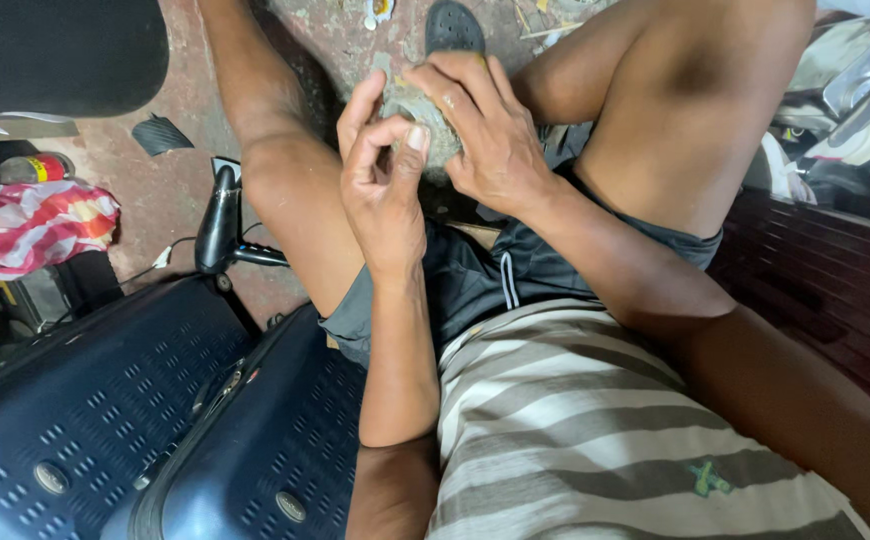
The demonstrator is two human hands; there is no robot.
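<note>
Both hands' fingers [460,95] clasp a round grey object [425,120] (mostly hidden, kind unclear).

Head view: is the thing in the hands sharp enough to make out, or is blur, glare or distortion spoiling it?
Head view: the left hand is sharp; the grey roundish object under the right hand is mostly covered and dim. Wide-angle lens bends the edges; glare on the shiny metal pieces top right; seat evenly lit.
</note>
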